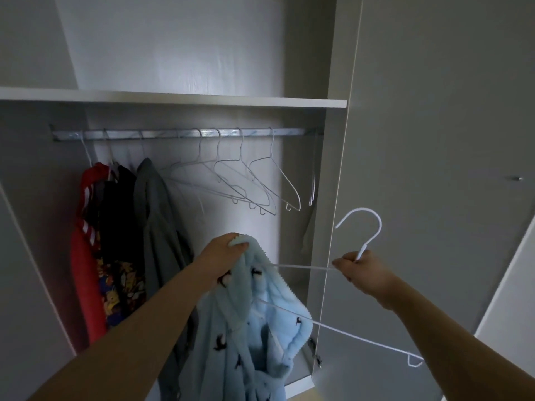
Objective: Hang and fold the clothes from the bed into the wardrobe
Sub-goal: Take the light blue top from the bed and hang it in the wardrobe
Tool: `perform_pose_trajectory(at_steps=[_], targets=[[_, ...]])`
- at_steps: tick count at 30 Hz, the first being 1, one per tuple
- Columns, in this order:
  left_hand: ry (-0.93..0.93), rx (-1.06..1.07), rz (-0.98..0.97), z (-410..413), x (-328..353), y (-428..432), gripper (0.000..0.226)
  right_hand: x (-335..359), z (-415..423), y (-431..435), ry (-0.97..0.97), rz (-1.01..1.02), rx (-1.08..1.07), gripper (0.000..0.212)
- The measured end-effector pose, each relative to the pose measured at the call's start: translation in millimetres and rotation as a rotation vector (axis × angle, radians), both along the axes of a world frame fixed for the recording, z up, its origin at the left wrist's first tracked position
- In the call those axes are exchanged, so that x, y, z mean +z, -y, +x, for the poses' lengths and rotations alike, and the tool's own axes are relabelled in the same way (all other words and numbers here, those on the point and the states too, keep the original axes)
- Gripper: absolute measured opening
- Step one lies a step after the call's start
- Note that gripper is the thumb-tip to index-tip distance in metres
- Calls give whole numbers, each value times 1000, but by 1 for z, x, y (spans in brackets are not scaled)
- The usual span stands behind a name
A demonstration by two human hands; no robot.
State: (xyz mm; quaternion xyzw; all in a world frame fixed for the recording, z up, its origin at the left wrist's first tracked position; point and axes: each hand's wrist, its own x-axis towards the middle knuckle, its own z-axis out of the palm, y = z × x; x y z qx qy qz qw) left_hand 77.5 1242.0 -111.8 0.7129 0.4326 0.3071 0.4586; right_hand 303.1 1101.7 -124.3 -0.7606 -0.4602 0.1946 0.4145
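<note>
Sensibly, the left hand gripped the blue fleece, the right hand pinched the white hanger; threading one shoulder first seemed wisest.

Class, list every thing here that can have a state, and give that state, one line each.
left hand: grips blue fleece garment
right hand: grips white hanger below hook
white hanger: off rail, one arm inside garment
blue fleece garment: dangling, not yet hung
wire hangers: on rail, empty
grey garment: hung on rail
</note>
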Motion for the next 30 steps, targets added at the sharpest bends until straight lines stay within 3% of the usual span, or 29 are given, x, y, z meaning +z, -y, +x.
perform_pose_trajectory(at_steps=[4, 8, 13, 18, 22, 25, 27, 30], targets=[[-93, 73, 125, -13, -2, -5, 28, 3, 6, 7, -68, 67, -20, 56], [-93, 1, 181, -6, -5, 0, 22, 2, -4, 5, -30, 53, 6, 51], [87, -45, 128, 3, -1, 9, 18, -7, -13, 5, -103, 70, -10, 48], [186, -174, 139, 30, 10, 37, 18, -14, -45, -7, -49, 25, 88, 43], [351, -199, 20, 46, 16, 56, 14, -22, -61, -18, -284, 157, -26, 19], [409, -232, -130, 43, 15, 59, 13, -26, -62, -19, -404, 231, -124, 30], [330, -271, 4, 35, 17, 53, 11, -23, -56, -17, -417, 284, -175, 35], [-133, -325, 655, 24, 18, 33, 13, -18, -51, -15, -453, 348, -187, 33]])
